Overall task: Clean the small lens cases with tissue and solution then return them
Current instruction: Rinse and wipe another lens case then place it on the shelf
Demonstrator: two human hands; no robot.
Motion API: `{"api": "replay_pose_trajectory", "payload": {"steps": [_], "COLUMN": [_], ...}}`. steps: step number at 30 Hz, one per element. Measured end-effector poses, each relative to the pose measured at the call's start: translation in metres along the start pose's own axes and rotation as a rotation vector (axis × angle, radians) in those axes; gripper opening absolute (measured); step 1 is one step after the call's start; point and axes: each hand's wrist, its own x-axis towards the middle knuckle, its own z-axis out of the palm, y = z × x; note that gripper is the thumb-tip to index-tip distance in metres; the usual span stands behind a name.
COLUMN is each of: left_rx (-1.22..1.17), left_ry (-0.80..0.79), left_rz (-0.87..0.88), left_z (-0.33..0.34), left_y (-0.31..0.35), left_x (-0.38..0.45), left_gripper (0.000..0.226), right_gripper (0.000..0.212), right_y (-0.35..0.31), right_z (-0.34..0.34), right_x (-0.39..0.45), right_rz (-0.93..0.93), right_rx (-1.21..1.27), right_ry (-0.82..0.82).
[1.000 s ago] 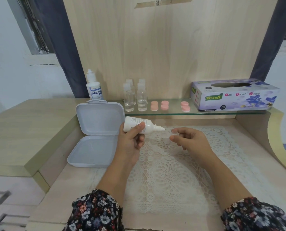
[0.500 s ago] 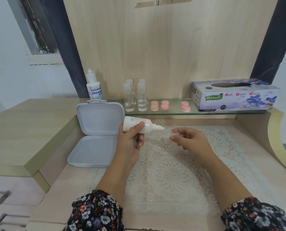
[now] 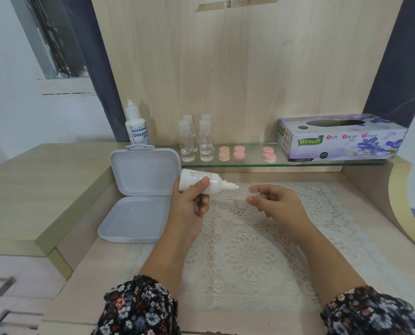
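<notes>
- Fingers (image 3: 203,183) of the left hand (image 3: 190,201) curl round a white solution bottle (image 3: 199,181) tipped on its side, nozzle aimed right; fingers of the right hand (image 3: 274,201) pinch a small clear lens case (image 3: 246,195) just under the nozzle tip, held above the lace mat (image 3: 250,250).
- Nozzle and case sit close together, nearly touching; whether any drop is falling cannot be told.
- A small white cap (image 3: 241,204) lies on the mat directly below the held case.
- Progress looks early: solution appears to be going into this one case; no tissue is out of the tissue box (image 3: 339,139); wiping and returning are still to come.
- Pink caps (image 3: 239,152) and two more (image 3: 269,154) wait on the glass shelf (image 3: 310,163) beside clear vials (image 3: 196,141); whether those have been cleaned cannot be told.
- An open white storage box (image 3: 138,197) stands left of the mat; a second bottle (image 3: 136,126) stands behind it.
</notes>
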Motion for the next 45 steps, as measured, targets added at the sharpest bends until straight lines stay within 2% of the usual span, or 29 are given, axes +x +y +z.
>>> {"api": "replay_pose_trajectory", "payload": {"steps": [5, 10, 21, 25, 37, 45], "left_rx": [0.006, -0.015, 0.059, 0.098, 0.119, 0.115], "left_ry": [0.003, -0.013, -0.139, -0.166, -0.162, -0.168], "left_rz": [-0.004, -0.002, -0.018, -0.007, 0.012, 0.015], "left_z": [-0.0007, 0.0004, 0.0029, 0.0022, 0.0005, -0.0001], "left_y": [-0.0003, 0.0003, -0.0053, -0.0073, -0.0096, -0.0085], "left_x": [0.0005, 0.0004, -0.0014, -0.001, 0.001, 0.0004], "left_gripper": [0.023, 0.034, 0.035, 0.047, 0.057, 0.054], "right_gripper": [0.015, 0.016, 0.019, 0.021, 0.022, 0.022], "right_y": [-0.0002, -0.0019, -0.005, -0.0038, -0.0038, -0.003], "right_z": [-0.0003, 0.0001, 0.0026, 0.0033, 0.0031, 0.0029], "right_x": [-0.0002, -0.001, -0.0037, -0.0027, -0.0026, -0.0027], "right_rz": [0.001, 0.015, 0.042, 0.063, 0.067, 0.059], "right_rx": [0.002, -0.003, -0.018, 0.003, 0.001, -0.004], "right_ry": [0.001, -0.005, -0.019, -0.011, -0.021, -0.026]}}
